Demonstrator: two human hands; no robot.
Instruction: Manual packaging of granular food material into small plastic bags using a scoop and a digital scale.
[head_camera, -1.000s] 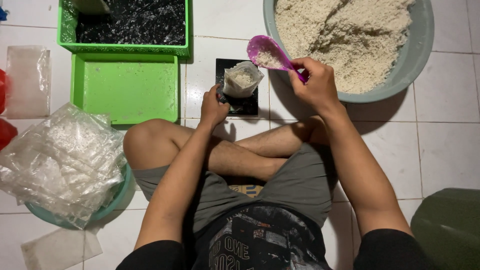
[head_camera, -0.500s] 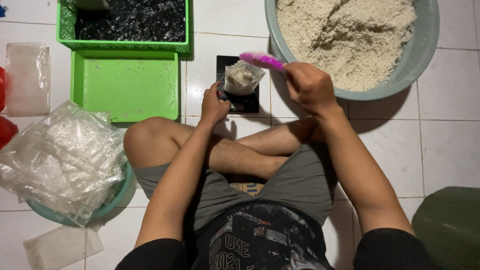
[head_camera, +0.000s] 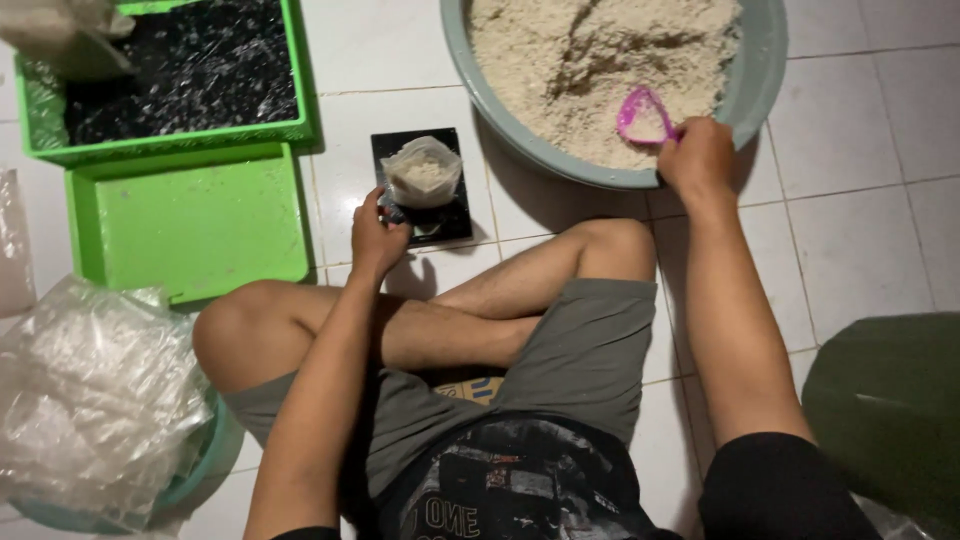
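Now right hand (head_camera: 697, 157) outstretched, gripping pink scoop (head_camera: 644, 115).

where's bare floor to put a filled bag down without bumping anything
Bare tile lies right of the right hand, between the grey basin and the dark green thing. The empty green tray is free too. Around the bag on the black scale it is crowded.

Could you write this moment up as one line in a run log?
right hand: holds pink scoop in grain basin | left hand: steadies small bag on black scale
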